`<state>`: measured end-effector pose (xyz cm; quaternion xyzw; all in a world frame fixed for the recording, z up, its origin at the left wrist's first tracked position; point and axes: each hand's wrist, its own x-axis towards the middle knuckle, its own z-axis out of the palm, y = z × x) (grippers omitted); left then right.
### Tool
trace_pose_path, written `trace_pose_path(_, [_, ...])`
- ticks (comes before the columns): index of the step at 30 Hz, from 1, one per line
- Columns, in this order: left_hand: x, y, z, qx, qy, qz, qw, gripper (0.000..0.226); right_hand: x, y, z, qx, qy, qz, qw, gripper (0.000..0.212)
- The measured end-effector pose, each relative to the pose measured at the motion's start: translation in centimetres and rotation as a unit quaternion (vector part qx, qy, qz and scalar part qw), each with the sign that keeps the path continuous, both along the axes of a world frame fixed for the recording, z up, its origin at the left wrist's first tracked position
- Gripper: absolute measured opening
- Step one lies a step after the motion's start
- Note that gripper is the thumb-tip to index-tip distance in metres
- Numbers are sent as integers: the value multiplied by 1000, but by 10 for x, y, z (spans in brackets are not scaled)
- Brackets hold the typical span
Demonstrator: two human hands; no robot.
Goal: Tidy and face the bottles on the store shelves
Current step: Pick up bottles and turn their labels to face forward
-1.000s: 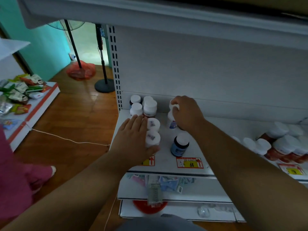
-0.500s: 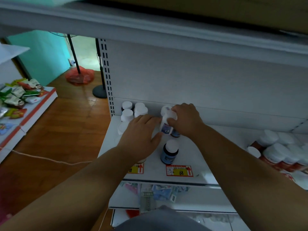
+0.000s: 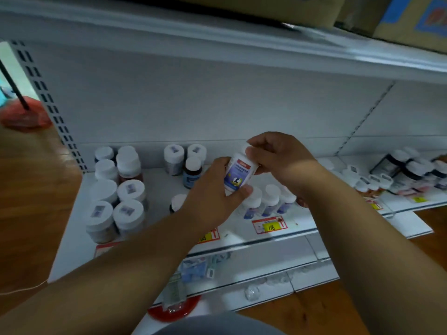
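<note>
A white bottle with a blue label [image 3: 238, 174] is held tilted above the white shelf [image 3: 164, 228], its label facing me. My left hand [image 3: 212, 197] grips its lower end, thumb under the base. My right hand [image 3: 280, 153] grips its white cap end from the right. Below it stand three like bottles in a row [image 3: 268, 200]. Several white-capped jars [image 3: 116, 194] stand at the shelf's left, and a few bottles [image 3: 183, 163] stand at the back.
Dark bottles with white caps [image 3: 408, 172] crowd the shelf to the right. Price tags [image 3: 269, 224] line the shelf's front edge. A lower shelf [image 3: 254, 267] holds packets. Cardboard boxes [image 3: 387, 15] sit on the shelf above. Wooden floor [image 3: 31, 201] lies left.
The bottle has been lifted off the shelf's back and now hangs between both hands, label toward me. My left hand left the jars and took its base. The view swung right.
</note>
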<state>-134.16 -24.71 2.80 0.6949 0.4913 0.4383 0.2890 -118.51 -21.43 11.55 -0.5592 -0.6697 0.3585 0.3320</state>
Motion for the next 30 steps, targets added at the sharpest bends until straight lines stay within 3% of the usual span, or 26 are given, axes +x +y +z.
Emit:
trace_pose_path(8, [55, 16, -19, -24, -12, 66, 997, 51, 52, 37, -16, 30, -95, 87, 991, 24])
trace_pose_path(12, [72, 19, -33, -17, 40, 174, 984, 58, 66, 62, -24, 91, -115, 113, 983, 26])
trace_pose_path(14, [76, 12, -42, 51, 94, 225, 969, 52, 68, 74, -32, 124, -122, 112, 978, 29])
trace_pose_path(16, [80, 4, -54, 136, 186, 212, 950, 42, 66, 85, -46, 127, -143, 143, 971, 33])
trace_pose_path(19, [89, -2, -67, 145, 265, 165, 939, 37, 61, 94, -68, 107, -202, 202, 952, 39])
trace_pose_path(24, [93, -1, -64, 128, 290, 169, 933, 31, 50, 98, -94, 76, -253, 277, 924, 38])
trace_pose_path(30, [93, -5, -59, 100, 290, 150, 940, 32, 49, 103, -100, 77, -265, 299, 914, 33])
